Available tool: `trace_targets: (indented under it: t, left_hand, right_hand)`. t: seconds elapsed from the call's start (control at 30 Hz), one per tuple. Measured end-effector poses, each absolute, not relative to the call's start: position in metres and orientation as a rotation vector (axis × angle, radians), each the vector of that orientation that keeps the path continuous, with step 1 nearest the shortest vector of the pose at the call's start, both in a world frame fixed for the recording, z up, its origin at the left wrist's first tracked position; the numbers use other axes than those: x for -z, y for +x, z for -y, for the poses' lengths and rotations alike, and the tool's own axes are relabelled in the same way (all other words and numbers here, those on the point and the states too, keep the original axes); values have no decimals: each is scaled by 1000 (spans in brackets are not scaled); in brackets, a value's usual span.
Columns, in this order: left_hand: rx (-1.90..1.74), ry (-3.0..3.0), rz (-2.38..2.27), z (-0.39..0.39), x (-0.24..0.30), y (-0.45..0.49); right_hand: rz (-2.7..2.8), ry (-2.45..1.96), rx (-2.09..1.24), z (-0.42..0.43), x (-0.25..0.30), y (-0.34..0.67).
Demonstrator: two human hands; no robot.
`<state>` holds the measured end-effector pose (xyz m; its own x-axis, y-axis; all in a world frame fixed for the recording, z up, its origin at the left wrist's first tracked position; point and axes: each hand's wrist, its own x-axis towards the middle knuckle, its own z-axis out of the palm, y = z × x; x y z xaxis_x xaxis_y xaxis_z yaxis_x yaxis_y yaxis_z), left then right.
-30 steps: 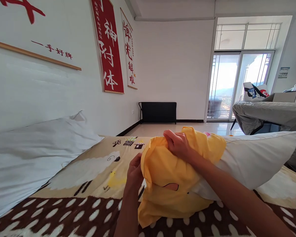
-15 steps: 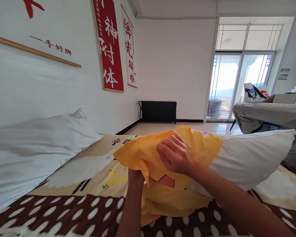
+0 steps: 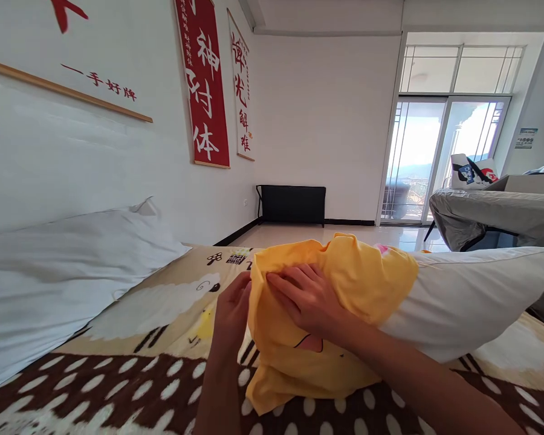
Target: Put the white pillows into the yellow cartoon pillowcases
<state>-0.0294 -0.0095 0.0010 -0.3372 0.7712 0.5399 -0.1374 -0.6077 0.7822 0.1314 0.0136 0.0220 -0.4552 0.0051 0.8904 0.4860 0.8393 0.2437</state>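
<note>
A yellow pillowcase [image 3: 362, 278] with a printed design is partly drawn over a white pillow [image 3: 462, 296], whose right end sticks out bare. At the pillowcase's left edge, my left hand [image 3: 230, 311] has its fingers closed on the cloth, the fingertips partly hidden behind it. My right hand [image 3: 310, 296] lies across the front of the pillowcase near its upper left corner, with fingers bent into a fold of the fabric. The lower left corner of the pillowcase hangs loose on the blanket [image 3: 163, 374].
Another white pillow [image 3: 72, 278] rests at the left against the wall. Beyond the bed stands a black folded piece of furniture [image 3: 292, 204]. At the right is a plastic-covered table [image 3: 494, 211] with boxes, near a sliding glass door [image 3: 417, 157].
My left hand has come out from under the pillowcase's left side to its edge. My right hand has gone from a raised fist to lying lower on the cloth, and the left corner has folded in.
</note>
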Motion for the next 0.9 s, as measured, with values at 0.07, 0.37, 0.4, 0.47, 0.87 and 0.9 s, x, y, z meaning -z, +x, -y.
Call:
trace_targets:
  t: [0.07, 0.37, 0.4, 0.47, 0.87, 0.9]
  left_hand:
    - [-2040, 1413, -861, 19, -10, -25]
    - [-1997, 1321, -766, 32, -16, -25]
    - [-1985, 1275, -735, 33, -17, -27]
    - [-1969, 1179, -702, 36, -19, -29]
    - [-2038, 1296, -651, 41, -25, -25]
    - [-2062, 1310, -692, 42, -26, -22]
  right_hand:
    - [1945, -322, 513, -9, -21, 128]
    - [1814, -383, 45, 2, -29, 118]
    - [1814, -362, 39, 2, -29, 117]
    - [1818, -317, 62, 1, -30, 118]
    - [1959, -102, 597, 11, -49, 121]
    - [1948, -108, 581, 11, -49, 121]
